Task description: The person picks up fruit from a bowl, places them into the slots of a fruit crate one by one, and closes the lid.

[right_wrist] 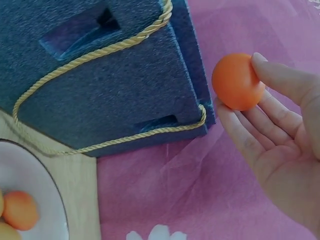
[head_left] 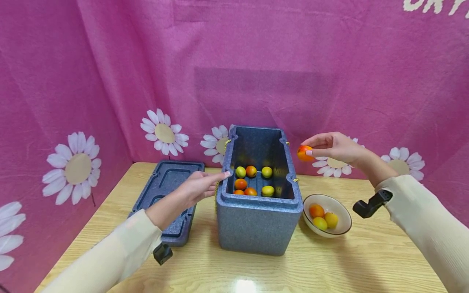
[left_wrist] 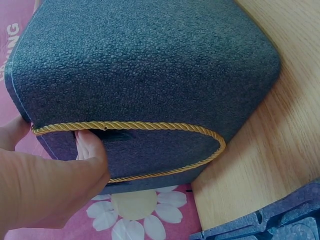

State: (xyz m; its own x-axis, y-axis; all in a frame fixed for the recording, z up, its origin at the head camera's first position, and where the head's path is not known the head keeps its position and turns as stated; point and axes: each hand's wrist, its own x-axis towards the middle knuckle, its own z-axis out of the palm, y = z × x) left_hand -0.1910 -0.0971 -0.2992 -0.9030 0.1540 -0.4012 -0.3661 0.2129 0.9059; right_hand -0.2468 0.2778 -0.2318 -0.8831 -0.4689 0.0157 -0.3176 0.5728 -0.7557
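Observation:
A grey foam cooler box point(head_left: 258, 228) with yellow rope handles stands uncovered, several red-orange and yellow-green fruits point(head_left: 267, 191) on its floor. At the box's left rim, my left hand point(head_left: 199, 187) grips the edge, thumb on top and fingers against the outer wall beside the rope point(left_wrist: 165, 126). Right of the box and above the table, my right hand point(head_left: 337, 147) pinches a round orange-red fruit point(head_left: 305, 153) between thumb and fingertips. The right wrist view shows this orange fruit point(right_wrist: 237, 81) just beyond the box's rim.
A cream bowl point(head_left: 346, 221) with a dark rim holds 3 fruits, orange and yellow, right of the box. The box's lid point(head_left: 176, 173) lies on the wooden table point(head_left: 198, 268) at left. A pink cloth point(head_left: 249, 36) with daisies hangs behind.

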